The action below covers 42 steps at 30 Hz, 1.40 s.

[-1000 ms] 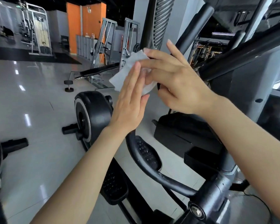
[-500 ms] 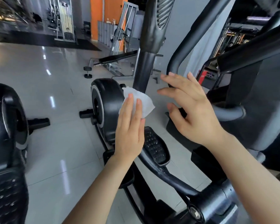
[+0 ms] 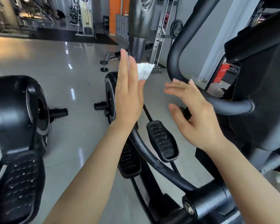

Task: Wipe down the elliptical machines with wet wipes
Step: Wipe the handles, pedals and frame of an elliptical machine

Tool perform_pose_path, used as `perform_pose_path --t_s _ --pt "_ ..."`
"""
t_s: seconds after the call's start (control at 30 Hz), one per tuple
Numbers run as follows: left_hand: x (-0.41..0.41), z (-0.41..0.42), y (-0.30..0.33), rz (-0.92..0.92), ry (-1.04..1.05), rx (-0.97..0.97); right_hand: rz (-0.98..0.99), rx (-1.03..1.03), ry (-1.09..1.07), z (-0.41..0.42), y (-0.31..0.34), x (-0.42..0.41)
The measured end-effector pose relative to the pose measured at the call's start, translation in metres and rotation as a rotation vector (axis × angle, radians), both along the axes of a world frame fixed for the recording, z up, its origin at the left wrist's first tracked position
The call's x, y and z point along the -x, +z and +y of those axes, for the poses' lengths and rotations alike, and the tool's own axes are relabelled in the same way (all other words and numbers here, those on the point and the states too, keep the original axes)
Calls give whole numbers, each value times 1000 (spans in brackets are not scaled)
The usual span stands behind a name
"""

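My left hand [image 3: 128, 97] is raised with its back toward me and its fingers straight. A folded white wet wipe [image 3: 144, 71] lies against its palm side and sticks out to the right; the thumb is hidden. Spread and empty, my right hand [image 3: 196, 115] hovers just below the bend of the elliptical's curved black handlebar [image 3: 174, 62], fingertips close to it. Below the hands are the machine's black pedal [image 3: 162, 141] and its flywheel housing [image 3: 109, 97]. The grey upright column [image 3: 139, 29] stands behind the wipe.
A second elliptical [image 3: 14, 110] with a studded pedal stands at the left. A small dumbbell [image 3: 103, 66] and a bench lie on the glossy tiled floor beyond. The machine's dark console body [image 3: 257, 78] fills the right side. Racks stand in the background.
My right hand let go of the wipe and moved right, toward the handlebar. My left hand kept the wipe and rose slightly. My view swung to the right and down.
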<state>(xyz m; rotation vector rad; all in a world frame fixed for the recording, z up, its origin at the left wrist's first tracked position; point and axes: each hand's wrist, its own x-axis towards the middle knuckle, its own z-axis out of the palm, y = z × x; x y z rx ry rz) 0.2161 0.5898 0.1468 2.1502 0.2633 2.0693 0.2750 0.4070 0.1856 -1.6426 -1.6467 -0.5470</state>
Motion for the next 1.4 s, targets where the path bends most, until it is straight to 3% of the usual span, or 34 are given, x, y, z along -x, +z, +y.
perform_pose_path --t_s 0.2,0.47,0.6,0.77,0.87,1.0,1.17,1.4 --pt "-5 -18 -68 32 103 287 78 21 47 -3 -18 -2" --pt "-9 -47 -119 67 67 614 238 191 -17 -5 -62 13" --pt "6 -59 -125 142 -73 647 476 269 45 6 -79 28" --pt "39 -57 -115 253 -365 770 934 303 16 40 -91 45" --pt "64 -51 -109 285 -547 825 1024 269 1 59 -103 57" --pt "93 -40 -97 293 -638 903 840 13 -137 85 -125 88" --pt "130 -26 -74 272 -579 849 610 -374 -176 126 -110 103" --pt "147 -2 -67 355 -613 779 570 -677 -271 174 -44 95"
